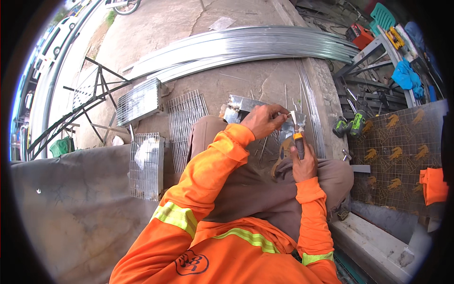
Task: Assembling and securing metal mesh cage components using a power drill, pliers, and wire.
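Observation:
In my right hand (305,163) is a hand tool (298,137) with a dark handle, an orange collar and a pale, narrow upper end pointing away from me. My left hand (263,121) is closed in a pinch beside that end; what its fingertips hold is too small to make out. Under and behind my hands lies a shiny bent sheet-metal piece (242,102), partly hidden by my left hand. Thin metal rods (263,149) are scattered on the ground between my knees.
Metal grid panels (185,111) and grid-faced boxes (138,102) lie to the left. Long silvery metal strips (227,46) stretch across the far side. At right are green-and-black power drills (358,122), a hammer (346,155), a patterned board (395,156) and a metal stand (373,59).

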Tool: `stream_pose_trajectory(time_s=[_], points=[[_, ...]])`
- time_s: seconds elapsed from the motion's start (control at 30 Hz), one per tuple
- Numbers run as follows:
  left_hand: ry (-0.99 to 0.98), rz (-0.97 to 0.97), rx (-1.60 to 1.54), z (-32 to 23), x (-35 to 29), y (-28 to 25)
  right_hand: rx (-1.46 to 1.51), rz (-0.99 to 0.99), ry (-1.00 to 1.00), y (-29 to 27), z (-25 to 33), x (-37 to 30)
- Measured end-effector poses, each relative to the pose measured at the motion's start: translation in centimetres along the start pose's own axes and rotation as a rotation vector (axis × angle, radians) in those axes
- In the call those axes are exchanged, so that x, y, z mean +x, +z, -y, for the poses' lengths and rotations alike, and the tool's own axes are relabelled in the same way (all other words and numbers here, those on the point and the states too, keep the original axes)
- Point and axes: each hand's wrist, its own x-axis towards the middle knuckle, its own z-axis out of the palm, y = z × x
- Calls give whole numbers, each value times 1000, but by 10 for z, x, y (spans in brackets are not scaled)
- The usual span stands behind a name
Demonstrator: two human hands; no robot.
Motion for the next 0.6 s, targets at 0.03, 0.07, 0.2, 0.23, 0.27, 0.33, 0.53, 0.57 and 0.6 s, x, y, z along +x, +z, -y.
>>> stream_pose_trajectory(time_s=[0.03, 0.07, 0.2, 0.23, 0.27, 0.33, 0.53, 0.57, 0.6], points=[[-7, -17, 12, 2, 0, 2, 14, 7, -15, -1, -2, -1], [56, -12, -12, 4, 3, 8, -12, -8, -11, -6, -5, -2], [115, 9, -18, 11, -2, 2, 12, -31, -40, 4, -12, -4], [109, 20, -33, 12, -6, 2, 31, -37, -48, 4, -10, -6], [130, 7, -20, 10, -6, 2, 34, -53, -70, 1, -8, -6], [79, 44, -59, 8, -8, -1, 55, -13, -41, -1, -4, -5], [161, 39, -32, 5, -12, -6, 197, 59, 56, 2, -16, -5], [184, 31, -5, 5, -13, -7, 197, 70, 60, 2, -12, -3], [134, 58, -1, 3, -14, -9, 236, 110, 137, 0, -6, -3]])
